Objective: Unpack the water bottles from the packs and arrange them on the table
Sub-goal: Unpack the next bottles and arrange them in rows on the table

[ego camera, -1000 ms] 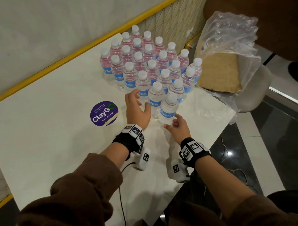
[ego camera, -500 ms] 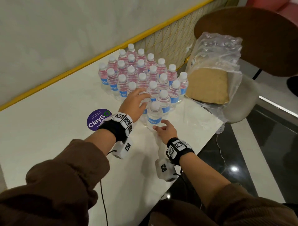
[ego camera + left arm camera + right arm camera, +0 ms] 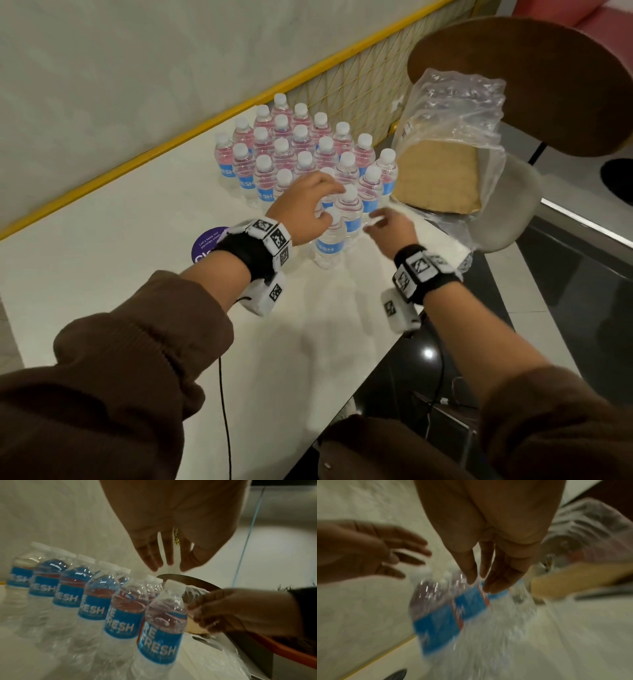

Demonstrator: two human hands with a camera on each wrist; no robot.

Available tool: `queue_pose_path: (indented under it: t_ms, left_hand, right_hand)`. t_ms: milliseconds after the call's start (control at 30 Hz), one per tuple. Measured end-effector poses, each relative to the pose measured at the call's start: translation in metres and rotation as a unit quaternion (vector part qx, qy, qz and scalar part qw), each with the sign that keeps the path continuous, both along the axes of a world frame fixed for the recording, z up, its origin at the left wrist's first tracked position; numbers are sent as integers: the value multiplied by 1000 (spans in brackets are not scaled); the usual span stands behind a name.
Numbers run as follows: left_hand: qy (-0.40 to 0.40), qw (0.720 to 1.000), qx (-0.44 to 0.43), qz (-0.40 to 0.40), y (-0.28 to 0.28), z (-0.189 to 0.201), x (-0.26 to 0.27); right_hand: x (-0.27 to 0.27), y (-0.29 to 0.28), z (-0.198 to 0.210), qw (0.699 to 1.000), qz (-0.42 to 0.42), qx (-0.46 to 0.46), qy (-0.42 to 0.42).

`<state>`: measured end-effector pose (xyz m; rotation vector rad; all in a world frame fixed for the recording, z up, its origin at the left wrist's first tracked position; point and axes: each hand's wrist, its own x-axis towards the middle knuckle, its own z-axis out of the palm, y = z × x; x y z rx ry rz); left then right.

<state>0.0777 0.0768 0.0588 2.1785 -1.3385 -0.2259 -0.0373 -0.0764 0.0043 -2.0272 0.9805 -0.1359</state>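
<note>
Several small water bottles (image 3: 301, 150) with white caps and blue labels stand packed together on the white table (image 3: 120, 274). The nearest bottle (image 3: 329, 243) stands at the front of the group, also seen close in the left wrist view (image 3: 163, 626). My left hand (image 3: 308, 202) hovers over the front caps with fingers (image 3: 154, 555) straight, holding nothing. My right hand (image 3: 387, 226) is blurred, just right of the front bottles, with fingers (image 3: 471, 568) extended and empty. In the right wrist view the bottles (image 3: 440, 615) are smeared by motion.
An empty clear plastic wrap (image 3: 455, 113) with a cardboard tray (image 3: 438, 178) lies on a chair beyond the table's right edge. A purple sticker (image 3: 205, 245) is on the table by my left wrist. A round brown tabletop (image 3: 531, 85) stands behind.
Both hands have lifted off the front bottles. The left moved forward above the caps; the right swung up and right beside the group. My head view has pulled back.
</note>
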Motion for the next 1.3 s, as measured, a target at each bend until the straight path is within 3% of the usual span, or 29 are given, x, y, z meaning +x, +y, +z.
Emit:
queue_pose_path:
  t_ms: [100, 200, 367, 600, 767, 967, 1167, 1300]
  left_hand:
    - [-1, 988, 153, -20, -9, 9, -2]
    - [-19, 970, 240, -13, -14, 8, -9]
    - [-46, 975, 216, 37, -17, 1, -17]
    - [-22, 973, 205, 104, -21, -2, -29]
    - [-14, 967, 210, 141, -27, -2, -36]
    - [-17, 961, 228, 158, -29, -4, -38]
    - [-19, 953, 268, 140, -33, 4, -32]
    - [-24, 951, 266, 152, -39, 9, -33]
  right_hand:
    - [16, -22, 41, 993, 90, -75, -4]
    - [34, -29, 72, 965, 198, -160, 63]
    - [64, -30, 73, 900, 340, -229, 148]
    - [72, -40, 69, 830, 452, -293, 146]
    - [75, -44, 72, 802, 496, -302, 140]
    - [68, -48, 74, 801, 509, -290, 123]
    - [54, -90, 100, 845, 451, -269, 99]
    - [49, -108, 97, 852, 428, -279, 119]
